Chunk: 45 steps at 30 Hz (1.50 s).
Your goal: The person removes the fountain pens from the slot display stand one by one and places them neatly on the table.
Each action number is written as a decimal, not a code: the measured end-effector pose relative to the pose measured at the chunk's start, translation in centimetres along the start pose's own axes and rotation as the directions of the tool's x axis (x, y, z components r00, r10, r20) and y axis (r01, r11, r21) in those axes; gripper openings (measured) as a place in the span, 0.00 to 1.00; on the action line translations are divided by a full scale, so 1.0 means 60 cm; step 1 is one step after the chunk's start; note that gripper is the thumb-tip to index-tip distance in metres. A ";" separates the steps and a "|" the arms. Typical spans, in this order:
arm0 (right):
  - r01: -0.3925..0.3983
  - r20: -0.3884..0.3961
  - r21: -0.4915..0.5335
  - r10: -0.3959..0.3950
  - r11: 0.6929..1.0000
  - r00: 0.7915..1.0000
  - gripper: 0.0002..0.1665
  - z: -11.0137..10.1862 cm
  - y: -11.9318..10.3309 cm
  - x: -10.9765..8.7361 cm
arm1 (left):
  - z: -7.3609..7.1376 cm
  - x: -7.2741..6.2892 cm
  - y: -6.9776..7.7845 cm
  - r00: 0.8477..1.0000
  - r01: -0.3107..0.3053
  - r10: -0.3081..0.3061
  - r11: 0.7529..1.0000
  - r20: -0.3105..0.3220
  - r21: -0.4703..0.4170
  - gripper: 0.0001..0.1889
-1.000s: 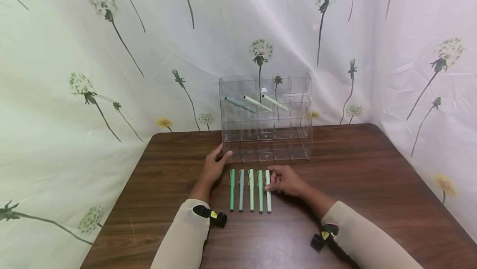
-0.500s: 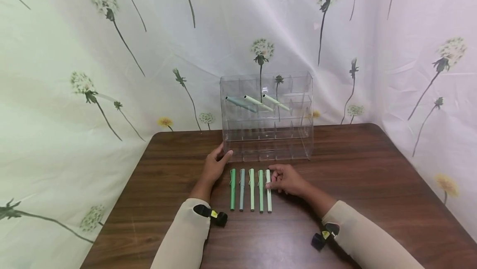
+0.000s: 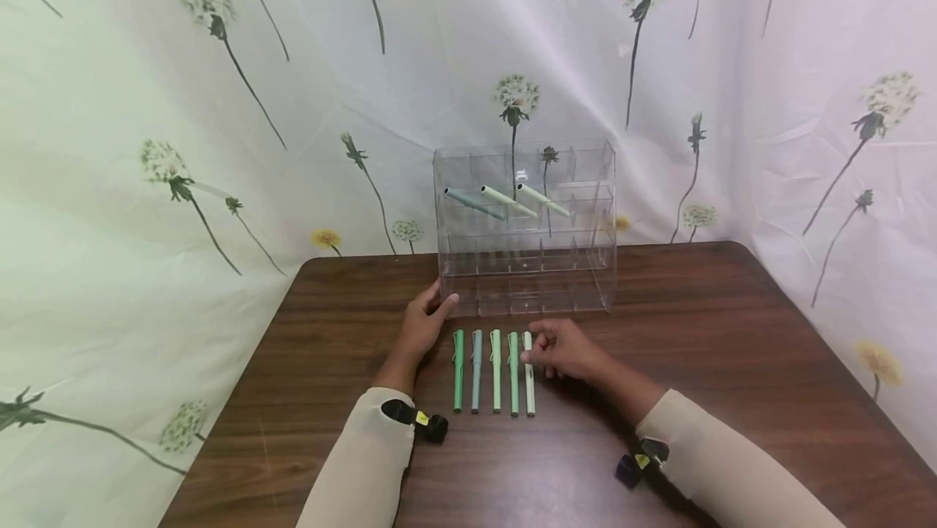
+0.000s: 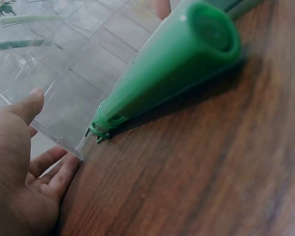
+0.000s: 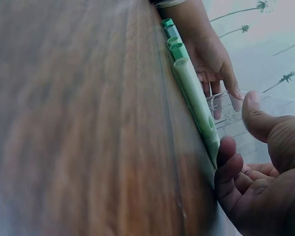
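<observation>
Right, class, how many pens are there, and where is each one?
8. On the table, left to right: dark green pen, blue-grey pen, pale green pen, mid-green pen, white pen. In the clear rack: teal pen, yellowish pen, another yellowish one. No others show.

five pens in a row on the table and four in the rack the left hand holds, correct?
Not four: the head view shows three pens in the rack. Five pens are in a row on the table, and the left hand holds it.
</observation>
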State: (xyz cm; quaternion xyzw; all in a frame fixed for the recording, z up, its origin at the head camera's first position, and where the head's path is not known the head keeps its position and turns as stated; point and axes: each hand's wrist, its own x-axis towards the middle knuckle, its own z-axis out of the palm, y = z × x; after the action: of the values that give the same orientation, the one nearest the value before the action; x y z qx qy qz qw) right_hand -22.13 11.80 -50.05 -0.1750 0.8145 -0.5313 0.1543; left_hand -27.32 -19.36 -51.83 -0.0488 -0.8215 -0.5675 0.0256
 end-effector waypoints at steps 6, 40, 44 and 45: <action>-0.024 0.006 -0.019 0.024 1.000 1.000 0.42 -0.006 -0.017 -0.001 | -0.001 -0.001 0.001 1.000 -0.020 0.020 1.000 -0.016 0.004 0.39; 0.006 -0.099 -0.097 -0.016 0.995 0.995 0.40 -0.132 -0.137 0.033 | 0.001 0.002 0.001 1.000 -0.004 0.004 1.000 -0.002 0.000 0.39; -0.013 -0.176 -0.058 0.002 0.998 0.984 0.36 -0.145 -0.158 0.046 | 0.002 0.000 0.001 1.000 -0.011 0.011 1.000 -0.010 -0.006 0.38; -0.013 -0.190 -0.052 0.003 0.999 0.982 0.35 -0.148 -0.164 0.049 | 0.002 0.000 0.001 1.000 -0.012 0.012 1.000 -0.013 -0.009 0.38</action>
State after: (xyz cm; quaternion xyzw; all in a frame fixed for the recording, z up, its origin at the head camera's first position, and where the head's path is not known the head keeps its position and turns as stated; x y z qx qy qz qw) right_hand -27.43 14.04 -37.77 -0.1243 0.8398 -0.5234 0.0731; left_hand -27.32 -19.22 -51.82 -0.0500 -0.8184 -0.5714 0.0341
